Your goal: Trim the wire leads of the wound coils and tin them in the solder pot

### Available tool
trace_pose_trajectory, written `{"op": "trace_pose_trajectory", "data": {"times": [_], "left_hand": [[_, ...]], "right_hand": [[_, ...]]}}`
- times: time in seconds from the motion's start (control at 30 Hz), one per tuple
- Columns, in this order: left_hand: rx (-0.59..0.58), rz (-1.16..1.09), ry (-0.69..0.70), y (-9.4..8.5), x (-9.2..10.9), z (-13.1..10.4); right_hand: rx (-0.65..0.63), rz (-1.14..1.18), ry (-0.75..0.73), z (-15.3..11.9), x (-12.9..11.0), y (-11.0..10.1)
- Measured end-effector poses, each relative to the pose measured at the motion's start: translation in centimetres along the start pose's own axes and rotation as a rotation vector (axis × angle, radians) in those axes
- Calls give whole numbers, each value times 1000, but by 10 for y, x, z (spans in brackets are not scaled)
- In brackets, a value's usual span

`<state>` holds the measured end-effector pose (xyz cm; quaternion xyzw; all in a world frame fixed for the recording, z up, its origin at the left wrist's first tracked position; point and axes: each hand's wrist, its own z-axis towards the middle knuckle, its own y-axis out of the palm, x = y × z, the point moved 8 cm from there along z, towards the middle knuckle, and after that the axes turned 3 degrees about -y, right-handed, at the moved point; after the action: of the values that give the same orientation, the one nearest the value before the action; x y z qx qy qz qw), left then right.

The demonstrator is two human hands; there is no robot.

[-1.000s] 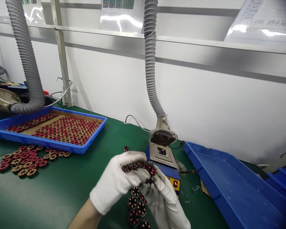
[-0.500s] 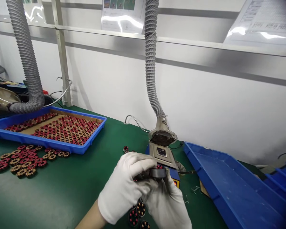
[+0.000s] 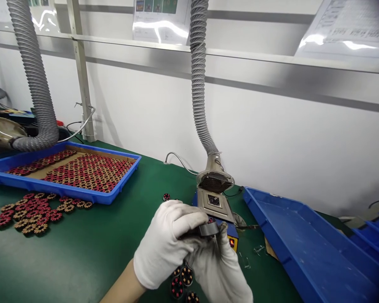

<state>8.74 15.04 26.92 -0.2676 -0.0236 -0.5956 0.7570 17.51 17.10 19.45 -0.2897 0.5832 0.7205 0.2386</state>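
Both hands wear white gloves and meet in front of a small blue device (image 3: 233, 230) with a metal top. My left hand (image 3: 169, 242) has its fingers closed over a dark grey ring-shaped part (image 3: 209, 229), with some red showing inside it. Thumb and fingers of my right hand (image 3: 219, 265) pinch the same part from the right and below. Its underside is hidden by the gloves. Below the hands, several round black parts (image 3: 177, 287) with red or tan segments lie on the green table (image 3: 113, 244).
A blue tray (image 3: 113, 197) of red and tan rings stands at the left, with loose rings (image 3: 34, 212) before it. A fume hood (image 3: 215, 179) hangs over the device. Another blue tray (image 3: 306, 244) lies at the right.
The grey part is tilted a little more between my fingers. My left hand and forearm have shifted slightly to the right.
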Motion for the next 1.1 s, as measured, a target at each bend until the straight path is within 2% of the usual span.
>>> {"op": "trace_pose_trajectory", "data": {"times": [0.1,0.2,0.3,0.37,0.4,0.47,0.57,0.6,0.67,0.73,0.87,0.93,1.0,1.1], "left_hand": [[-31,-90,5,-4,-4,1],[-48,-224,-174,-3,-20,-2],[80,-475,-430,-7,-39,-11],[208,-602,-554,-14,-46,-16],[233,-623,-606,-16,-48,-17],[165,-588,-694,-16,-48,-16],[-62,-550,-750,-5,-43,-12],[-88,-565,-737,-2,-41,-11],[-64,-600,-671,-1,-36,-8],[10,-601,-594,-4,-31,-7],[170,-622,-464,-19,-23,-7],[232,-652,-527,-22,-29,-10],[184,-743,-705,-10,-40,-15],[-38,-971,-882,27,-40,-21]], "right_hand": [[-28,115,116,-3,9,2],[-52,215,229,-9,18,1],[-49,196,223,-11,18,-2],[-61,191,213,-11,17,-2],[-68,196,212,-11,16,-1],[-74,211,208,-10,15,-1],[-63,178,188,-9,13,-3],[-51,152,180,-9,13,-4],[-1,75,140,-8,11,-8],[81,-39,40,-7,4,-15],[236,-319,-269,-4,-17,-25],[295,-468,-464,-8,-29,-24],[335,-628,-696,-18,-39,-16],[276,-928,-1035,-38,-45,10]]}}
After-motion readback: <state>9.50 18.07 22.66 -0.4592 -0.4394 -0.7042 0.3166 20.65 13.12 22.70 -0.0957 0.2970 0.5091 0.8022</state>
